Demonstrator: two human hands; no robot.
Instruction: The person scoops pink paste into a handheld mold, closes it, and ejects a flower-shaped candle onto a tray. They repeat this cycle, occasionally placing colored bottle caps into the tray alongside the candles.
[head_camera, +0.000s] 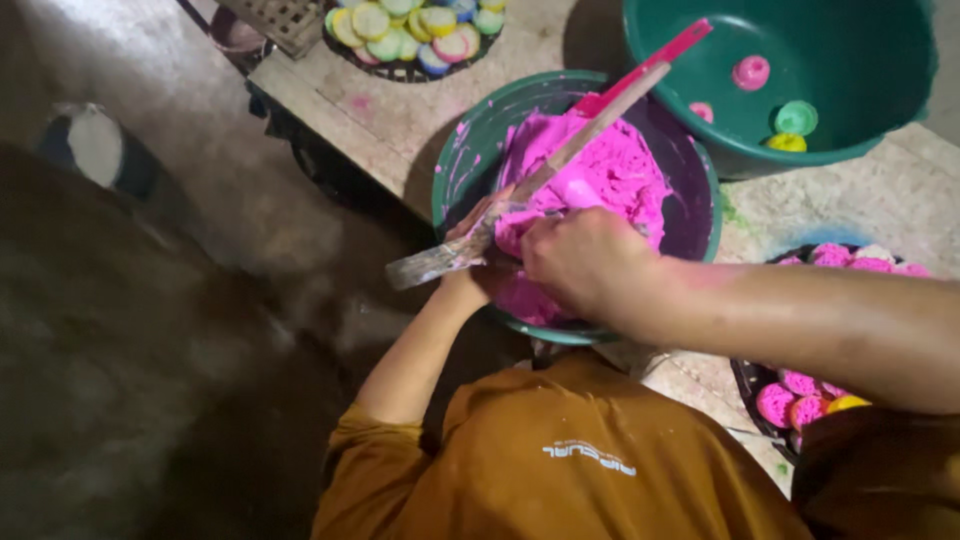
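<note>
1. Your right hand is closed in a tight grip at the near edge of the pink dough. It meets the wooden stick there; what the fingers enclose is hidden.
2. Your left hand sits under the stick's lower end at the near rim of the bowl. The right hand covers most of it, so I cannot tell how far its grip is open.
3. The stick lies tilted across the green bowl. Its pink-smeared upper end points at the large green tub; its lower end juts out past the near rim.
4. The dough fills the middle of the bowl, which stands on the desk.
5. The tub holds small pink, green and yellow round pieces.
6. A dark tray of pink moulded cakes lies just beside your right forearm.
7. A basket of pastel cakes sits at the desk's far end.
</note>
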